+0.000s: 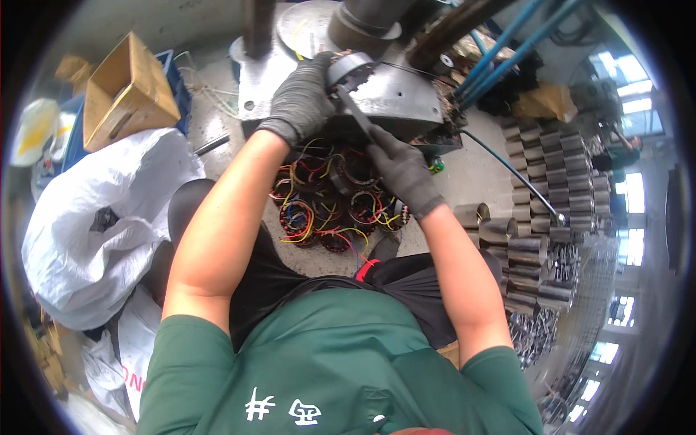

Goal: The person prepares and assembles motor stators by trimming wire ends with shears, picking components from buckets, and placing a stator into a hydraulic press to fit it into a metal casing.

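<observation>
My left hand, in a grey glove, is closed on a short metal ring with a dark, rough inner side, tilted above the front of a steel machine table. From the right, my gloved right hand grips a flat metal bar that looks like a file. The bar's far end reaches the lower edge of the ring; whether it touches cannot be made out. Below both hands, several wound motor stators with red, yellow and blue wires stand on the floor between my legs.
At the left are a cardboard box in a blue crate and a white woven sack. Stacked metal cylinders stand at the right, with a thin rod before them. A thick machine column rises from the table.
</observation>
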Action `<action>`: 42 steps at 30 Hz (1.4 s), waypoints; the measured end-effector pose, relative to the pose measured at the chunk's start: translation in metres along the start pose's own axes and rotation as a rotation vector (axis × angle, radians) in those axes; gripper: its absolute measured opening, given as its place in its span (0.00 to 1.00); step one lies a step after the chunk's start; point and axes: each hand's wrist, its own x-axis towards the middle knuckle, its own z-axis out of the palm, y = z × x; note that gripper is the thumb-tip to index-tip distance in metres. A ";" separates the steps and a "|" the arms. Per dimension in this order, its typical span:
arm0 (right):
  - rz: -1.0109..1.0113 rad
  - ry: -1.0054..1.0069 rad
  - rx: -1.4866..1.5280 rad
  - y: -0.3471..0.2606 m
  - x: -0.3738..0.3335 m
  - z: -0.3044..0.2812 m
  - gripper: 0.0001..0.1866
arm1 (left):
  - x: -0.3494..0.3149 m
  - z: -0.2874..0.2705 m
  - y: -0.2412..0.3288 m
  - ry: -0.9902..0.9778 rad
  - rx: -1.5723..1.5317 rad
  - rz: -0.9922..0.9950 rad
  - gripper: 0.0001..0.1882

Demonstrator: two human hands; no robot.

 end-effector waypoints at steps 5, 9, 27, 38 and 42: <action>-0.282 0.022 -0.072 0.036 -0.006 0.016 0.17 | 0.000 0.003 -0.002 -0.003 0.054 -0.094 0.28; 0.367 -0.184 0.495 0.058 -0.054 -0.048 0.20 | 0.002 0.004 -0.002 -0.004 0.146 -0.118 0.33; 0.373 -0.834 -0.875 0.268 -0.071 0.026 0.14 | 0.003 0.007 -0.014 0.172 -0.048 -0.140 0.39; 0.244 -0.388 0.177 0.108 -0.003 -0.032 0.22 | 0.003 0.003 0.003 0.153 -0.131 -0.280 0.28; 0.588 -0.216 1.297 0.026 0.006 -0.053 0.42 | -0.015 0.023 0.032 0.298 -0.147 -0.073 0.26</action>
